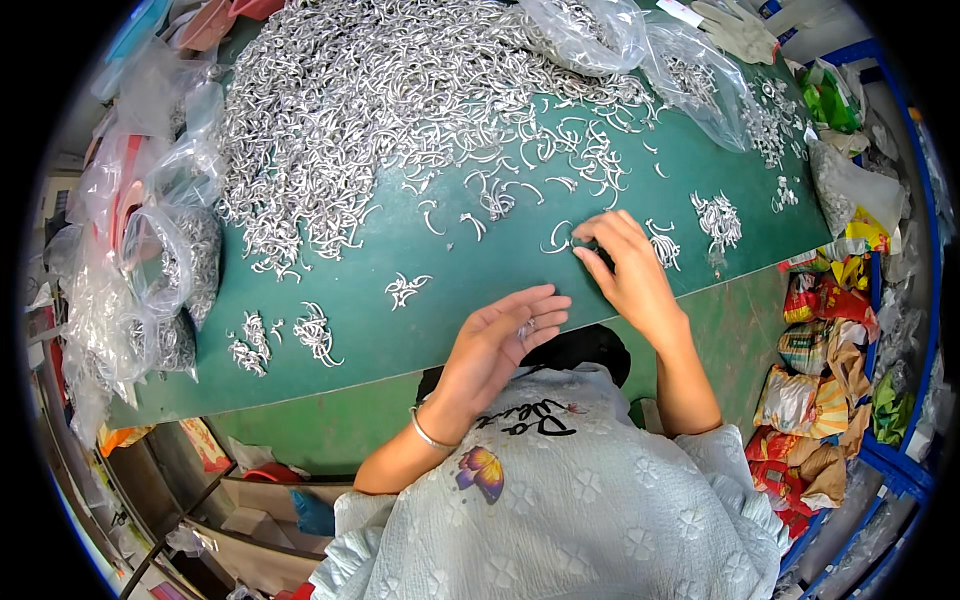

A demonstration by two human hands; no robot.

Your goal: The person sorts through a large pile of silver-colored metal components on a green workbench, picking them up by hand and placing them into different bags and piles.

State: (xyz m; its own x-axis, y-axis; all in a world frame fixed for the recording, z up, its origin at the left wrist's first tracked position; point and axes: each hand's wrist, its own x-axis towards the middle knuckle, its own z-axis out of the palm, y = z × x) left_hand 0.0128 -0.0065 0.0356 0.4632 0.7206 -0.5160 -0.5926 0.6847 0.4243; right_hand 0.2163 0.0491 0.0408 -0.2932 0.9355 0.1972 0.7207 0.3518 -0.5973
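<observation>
My left hand (505,335) is turned partly palm up near the table's front edge. A few small silvery metal pieces (527,328) rest against its palm and fingers, partly hidden. My right hand (632,268) reaches over the green table from the right, its fingers curled and a small gap between thumb and fingertips. Thin curved metal pieces (556,240) lie at those fingertips, and I cannot make out anything between them. Just right of that hand sits a little cluster of curved pieces (662,245), with a larger cluster (717,222) beyond it.
A wide heap of silvery curved pieces (330,130) covers the table's far side. Smaller piles (316,335) lie front left. Filled clear bags stand at the left edge (185,250) and back right (700,85). A glove (738,30) lies far right; packages (800,400) fill a blue-framed shelf.
</observation>
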